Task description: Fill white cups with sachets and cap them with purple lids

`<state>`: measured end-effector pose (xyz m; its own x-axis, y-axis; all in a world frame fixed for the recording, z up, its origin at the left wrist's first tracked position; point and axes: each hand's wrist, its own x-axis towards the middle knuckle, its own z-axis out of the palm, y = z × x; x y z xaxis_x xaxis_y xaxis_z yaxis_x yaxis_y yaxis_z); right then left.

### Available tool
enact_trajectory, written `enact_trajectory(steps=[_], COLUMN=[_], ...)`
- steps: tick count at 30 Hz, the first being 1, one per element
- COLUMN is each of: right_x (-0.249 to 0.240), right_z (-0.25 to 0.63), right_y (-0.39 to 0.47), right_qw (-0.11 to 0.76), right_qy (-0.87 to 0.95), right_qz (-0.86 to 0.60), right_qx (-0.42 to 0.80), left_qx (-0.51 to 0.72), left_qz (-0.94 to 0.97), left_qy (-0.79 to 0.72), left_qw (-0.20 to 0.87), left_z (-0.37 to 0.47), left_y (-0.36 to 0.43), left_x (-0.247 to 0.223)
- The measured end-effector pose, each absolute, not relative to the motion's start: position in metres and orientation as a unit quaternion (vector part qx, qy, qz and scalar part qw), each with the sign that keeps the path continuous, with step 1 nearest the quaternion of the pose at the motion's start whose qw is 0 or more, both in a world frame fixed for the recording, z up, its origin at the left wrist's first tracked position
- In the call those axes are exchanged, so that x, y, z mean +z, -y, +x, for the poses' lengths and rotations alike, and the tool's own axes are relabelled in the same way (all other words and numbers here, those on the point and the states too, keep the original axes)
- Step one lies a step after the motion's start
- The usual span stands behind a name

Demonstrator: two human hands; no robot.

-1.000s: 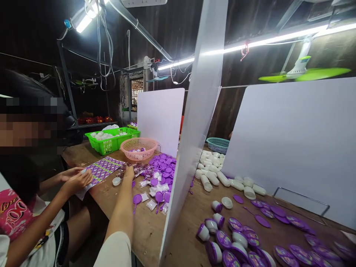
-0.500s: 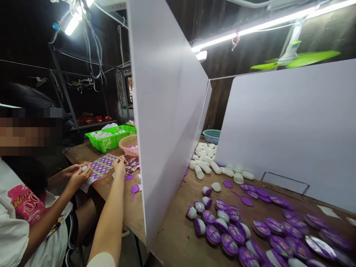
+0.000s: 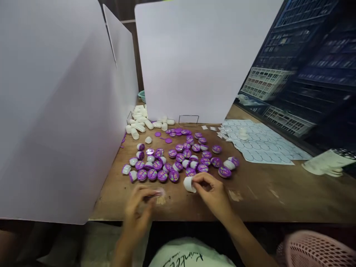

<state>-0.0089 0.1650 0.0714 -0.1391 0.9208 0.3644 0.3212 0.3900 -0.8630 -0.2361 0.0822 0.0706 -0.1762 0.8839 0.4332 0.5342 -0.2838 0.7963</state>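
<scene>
My right hand (image 3: 213, 193) pinches a small white plastic cup (image 3: 189, 184) by its rim, just over the near part of the table. To its left, my left hand (image 3: 139, 207) is smeared by motion. Its thumb and fingers close on a small, pale pinkish, see-through piece (image 3: 159, 192), too blurred to name. Beyond both hands lie several small white cups with purple printed lids (image 3: 174, 175), some upright and some tipped on their sides.
A tall white panel (image 3: 55, 111) stands on the left, another white panel (image 3: 191, 63) at the back. White cups (image 3: 139, 126) are heaped back left, near flat purple lids (image 3: 168, 141). Sheets of round labels (image 3: 258, 141) lie right. A pink basket (image 3: 317, 248) is below the table edge.
The view has swung right, away from the co-worker beyond the panel. My left hand has come back from that side to my own table. My right hand has come into view with the white cup.
</scene>
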Motion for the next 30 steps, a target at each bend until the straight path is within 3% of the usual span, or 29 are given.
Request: enact_trajectory(steps=[3,6,9,16,18,22,24,26,30], right_x=[0.067,0.061,0.059,0.072,0.068,0.047,0.040,0.040,0.046], right_z=[0.016,0.023,0.007,-0.051,-0.053,-0.049,-0.049,-0.052,-0.065], right_y=[-0.168,-0.166,-0.162,-0.152,-0.151,-0.151,-0.150,-0.150,-0.154], right_qw=[0.450,0.425,0.418,0.384,0.324,0.096,0.051,0.110,0.334], right_qy=[0.692,0.701,0.713,0.792,0.803,0.834,0.828,0.809,0.708], right_qz=[-0.477,-0.480,-0.469,-0.337,-0.368,-0.473,-0.503,-0.509,-0.421], right_qx=[0.302,0.311,0.311,0.336,0.338,0.268,0.243,0.274,0.458], left_qx=[0.389,0.364,0.447,0.653,0.690,0.705,0.696,0.679,0.672], left_qz=[0.717,0.716,0.658,0.370,0.267,0.202,0.196,0.199,0.220], left_qy=[-0.531,-0.579,-0.595,-0.555,-0.543,-0.519,-0.531,-0.552,-0.548], left_qw=[0.229,0.140,0.114,0.359,0.396,0.439,0.442,0.441,0.447], left_z=[-0.192,-0.175,-0.172,-0.163,-0.170,-0.187,-0.190,-0.189,-0.175], left_y=[-0.098,-0.110,-0.105,-0.104,-0.111,-0.116,-0.117,-0.118,-0.120], left_x=[0.044,0.022,0.019,0.034,0.033,0.031,0.030,0.029,0.031])
